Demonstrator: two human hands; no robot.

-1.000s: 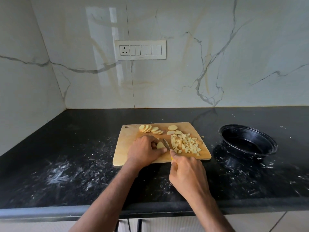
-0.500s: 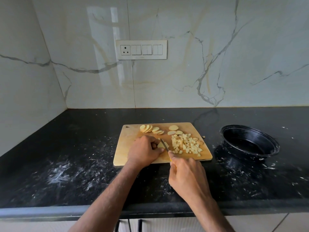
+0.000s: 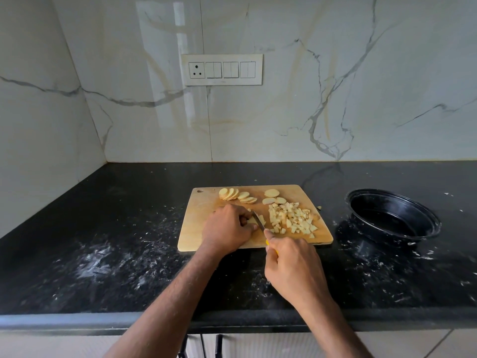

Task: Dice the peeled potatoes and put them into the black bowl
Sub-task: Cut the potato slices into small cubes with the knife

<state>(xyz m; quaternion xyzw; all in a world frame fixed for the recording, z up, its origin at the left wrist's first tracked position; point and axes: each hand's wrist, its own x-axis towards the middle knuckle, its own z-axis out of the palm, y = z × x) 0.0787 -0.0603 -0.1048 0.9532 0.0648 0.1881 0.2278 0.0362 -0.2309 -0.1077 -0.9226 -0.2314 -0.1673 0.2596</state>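
A wooden cutting board [image 3: 201,215] lies on the black counter. My left hand [image 3: 227,227] curls over a small stack of potato slices [image 3: 252,220] and pins it to the board. My right hand [image 3: 291,267] grips a yellow-handled knife [image 3: 259,220] whose blade is down in that stack, right by my left fingertips. A heap of diced potato [image 3: 291,218] lies to the right of the blade. Round potato slices [image 3: 237,195] lie in a row along the board's far edge. The black bowl [image 3: 392,213] stands on the counter to the right of the board, with nothing visible in it.
White flecks and smears are scattered over the black counter [image 3: 103,254], thickest at the left and around the bowl. One potato bit [image 3: 319,208] lies just off the board's right edge. A switch panel [image 3: 222,69] sits on the marble wall behind.
The knife blade has worked a little further left into the stack under my left hand, and a few cut pieces now lie beside it. The view has shifted slightly.
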